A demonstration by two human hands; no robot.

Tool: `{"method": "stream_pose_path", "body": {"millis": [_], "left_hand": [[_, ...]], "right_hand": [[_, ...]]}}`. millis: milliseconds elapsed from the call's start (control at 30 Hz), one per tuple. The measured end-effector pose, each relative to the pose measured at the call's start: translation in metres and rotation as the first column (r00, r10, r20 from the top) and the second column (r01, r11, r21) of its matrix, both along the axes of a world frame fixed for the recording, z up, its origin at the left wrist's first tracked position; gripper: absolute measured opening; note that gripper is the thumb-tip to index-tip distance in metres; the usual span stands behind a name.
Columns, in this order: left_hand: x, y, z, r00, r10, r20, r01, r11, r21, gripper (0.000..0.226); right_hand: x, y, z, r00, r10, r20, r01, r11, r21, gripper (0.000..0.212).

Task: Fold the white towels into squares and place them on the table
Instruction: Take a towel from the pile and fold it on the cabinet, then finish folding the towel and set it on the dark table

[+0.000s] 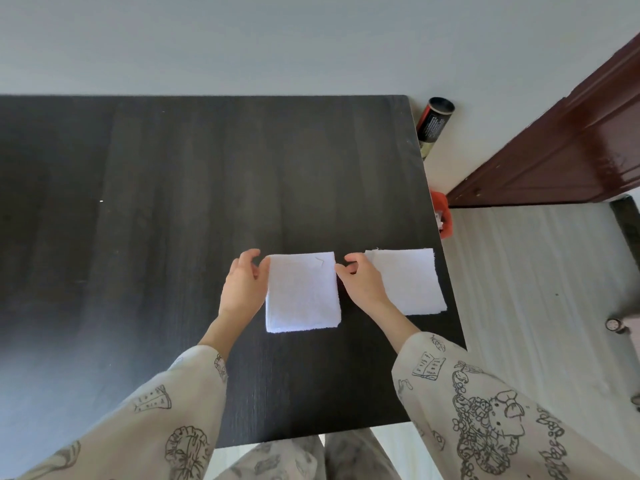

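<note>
My left hand point(244, 287) touches the near towel's point(302, 292) left edge, fingers loosely curled, holding nothing | my right hand point(360, 282) likewise at its right edge | second folded towel point(407, 282) lies by the tabletop's point(173, 202) right edge

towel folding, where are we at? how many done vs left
Done: right towel lies folded near the table edge. In hand: left hand and right hand flank the middle towel, already folded, fingers at its far corners. Left: no unfolded towels visible.
</note>
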State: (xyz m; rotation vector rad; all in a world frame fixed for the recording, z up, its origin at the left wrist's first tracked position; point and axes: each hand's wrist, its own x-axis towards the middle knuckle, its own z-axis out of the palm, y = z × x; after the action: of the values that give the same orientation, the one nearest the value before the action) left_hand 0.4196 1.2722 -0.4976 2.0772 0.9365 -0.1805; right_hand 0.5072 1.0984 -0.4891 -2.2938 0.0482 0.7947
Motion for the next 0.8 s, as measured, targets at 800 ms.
{"method": "stream_pose_path", "body": {"millis": [800], "left_hand": [[-0.096, -0.445, 0.117, 0.479, -0.819, 0.315, 0.844, 0.528, 0.089, 0.026]], "right_hand": [[-0.260, -0.464, 0.118, 0.737, -0.672, 0.072, 0.615, 0.711, 0.341, 0.013]]}}
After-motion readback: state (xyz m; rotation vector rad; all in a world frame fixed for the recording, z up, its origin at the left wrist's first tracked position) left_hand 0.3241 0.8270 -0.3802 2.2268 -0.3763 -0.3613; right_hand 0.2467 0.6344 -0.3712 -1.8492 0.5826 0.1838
